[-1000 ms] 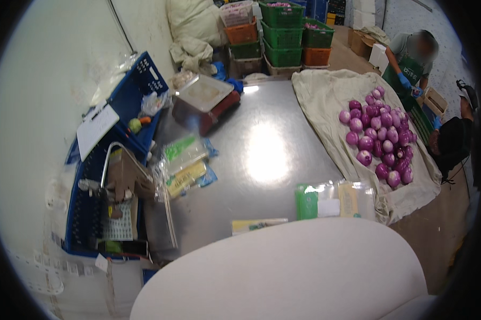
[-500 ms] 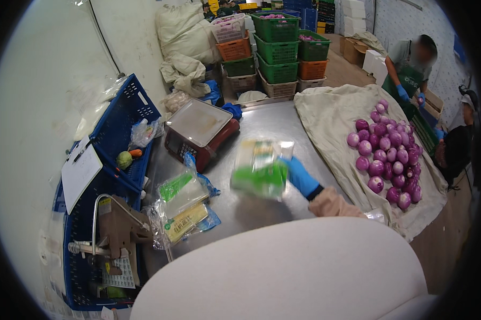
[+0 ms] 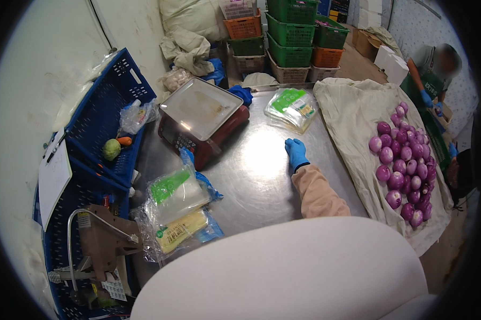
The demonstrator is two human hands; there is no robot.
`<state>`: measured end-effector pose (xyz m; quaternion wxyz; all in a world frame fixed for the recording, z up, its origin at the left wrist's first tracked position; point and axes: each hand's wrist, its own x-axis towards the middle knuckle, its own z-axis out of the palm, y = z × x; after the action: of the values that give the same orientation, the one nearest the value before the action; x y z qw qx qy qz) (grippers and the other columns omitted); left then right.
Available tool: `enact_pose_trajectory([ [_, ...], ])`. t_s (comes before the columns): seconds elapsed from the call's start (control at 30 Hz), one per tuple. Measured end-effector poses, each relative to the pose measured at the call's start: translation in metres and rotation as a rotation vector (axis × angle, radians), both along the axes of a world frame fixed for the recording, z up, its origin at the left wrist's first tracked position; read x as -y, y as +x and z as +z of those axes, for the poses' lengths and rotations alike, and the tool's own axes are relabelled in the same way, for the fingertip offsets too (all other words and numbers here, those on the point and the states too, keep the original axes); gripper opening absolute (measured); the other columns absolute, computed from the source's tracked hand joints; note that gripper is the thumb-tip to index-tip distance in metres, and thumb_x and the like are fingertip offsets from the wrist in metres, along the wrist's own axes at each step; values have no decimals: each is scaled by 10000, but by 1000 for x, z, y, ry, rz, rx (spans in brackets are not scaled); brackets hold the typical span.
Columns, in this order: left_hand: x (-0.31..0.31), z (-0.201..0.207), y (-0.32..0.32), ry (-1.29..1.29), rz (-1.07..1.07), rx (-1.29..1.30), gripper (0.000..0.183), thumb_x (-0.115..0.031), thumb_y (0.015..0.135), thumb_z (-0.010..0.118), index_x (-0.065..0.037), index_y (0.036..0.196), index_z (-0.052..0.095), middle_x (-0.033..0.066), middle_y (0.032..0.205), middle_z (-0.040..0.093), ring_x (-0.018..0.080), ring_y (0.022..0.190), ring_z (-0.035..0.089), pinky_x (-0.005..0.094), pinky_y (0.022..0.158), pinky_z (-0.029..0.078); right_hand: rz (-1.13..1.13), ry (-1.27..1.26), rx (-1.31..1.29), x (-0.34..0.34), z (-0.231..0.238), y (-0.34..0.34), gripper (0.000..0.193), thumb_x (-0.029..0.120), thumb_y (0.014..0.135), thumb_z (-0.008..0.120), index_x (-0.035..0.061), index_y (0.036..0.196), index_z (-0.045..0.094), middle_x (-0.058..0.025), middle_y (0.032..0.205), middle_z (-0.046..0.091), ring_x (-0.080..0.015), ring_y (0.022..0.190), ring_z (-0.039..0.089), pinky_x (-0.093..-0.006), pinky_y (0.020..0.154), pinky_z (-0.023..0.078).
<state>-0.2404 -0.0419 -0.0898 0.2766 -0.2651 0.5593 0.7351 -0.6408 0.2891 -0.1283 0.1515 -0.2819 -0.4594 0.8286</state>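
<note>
— What carries everything here?

— A steel table (image 3: pixel 251 176), bare and shiny in the middle. Along its right edge lies a pale cloth (image 3: pixel 352 117) with a heap of purple onions (image 3: pixel 403 165) on it, running toward the near right corner.

— And at the far side?

— A weighing scale (image 3: pixel 203 114) with a flat metal pan stands near the far left corner. To its right, at the far edge and just beside the cloth, lies a clear bag with green print (image 3: pixel 292 108), flat on the steel.

— Where are the hands?

— The right hand (image 3: pixel 295 153), in a blue glove with a tan sleeve behind it, rests palm down on the bare steel, a little nearer than that bag and apart from it. Its fingers are spread flat and it has hold of nothing. The left hand is out of the picture.

— What lies on the left?

— A stack of clear packets (image 3: pixel 176 205) near the left edge, some with green print, one with yellow, partly overlapping. Beyond the left edge leans a blue crate (image 3: pixel 109 112) with a round green fruit (image 3: pixel 111 149) in it, and a clipboard (image 3: pixel 53 176) beside that.

— Anyone else?

— Another person (image 3: pixel 435 74) in blue gloves stands past the far right corner, beyond the cloth. Green and orange crates (image 3: pixel 288 37) are stacked behind the far edge.
</note>
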Motion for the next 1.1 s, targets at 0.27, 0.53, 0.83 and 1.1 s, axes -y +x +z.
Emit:
enact_pose_trajectory([
  [0.27, -1, 0, 5, 39, -1, -33, 429, -203, 917, 628, -5, 1287, 540, 115, 1198, 616, 180, 1062, 591, 325, 881, 508, 135, 234, 14, -14, 3, 3, 339, 47, 872, 625, -21, 1181, 504, -137, 1039, 635, -240, 958, 650, -315, 797, 555],
  [0.53, 8, 7, 54, 89, 73, -78, 442, -208, 917, 629, -6, 1297, 529, 120, 1209, 610, 184, 1070, 589, 324, 890, 503, 953, 72, 82, 135, 41, 103, 253, 100, 908, 612, 2, 1132, 544, -77, 899, 626, -146, 756, 631, -222, 635, 511],
  [0.83, 14, 12, 84, 152, 128, -112, 457, -213, 917, 630, -7, 1309, 517, 125, 1221, 602, 188, 1078, 586, 323, 901, 498, 1145, 166, 92, 299, 51, 97, 440, 285, 852, 680, -7, 1170, 593, -72, 1045, 634, -187, 940, 582, -258, 832, 439],
  [1.1, 20, 8, 104, 200, 192, -131, 470, -217, 917, 631, -8, 1319, 506, 129, 1231, 596, 191, 1086, 583, 323, 910, 493, 1076, 391, -268, 316, 131, 93, 157, 137, 811, 667, 51, 940, 682, 26, 824, 591, -87, 706, 513, -244, 645, 411],
])
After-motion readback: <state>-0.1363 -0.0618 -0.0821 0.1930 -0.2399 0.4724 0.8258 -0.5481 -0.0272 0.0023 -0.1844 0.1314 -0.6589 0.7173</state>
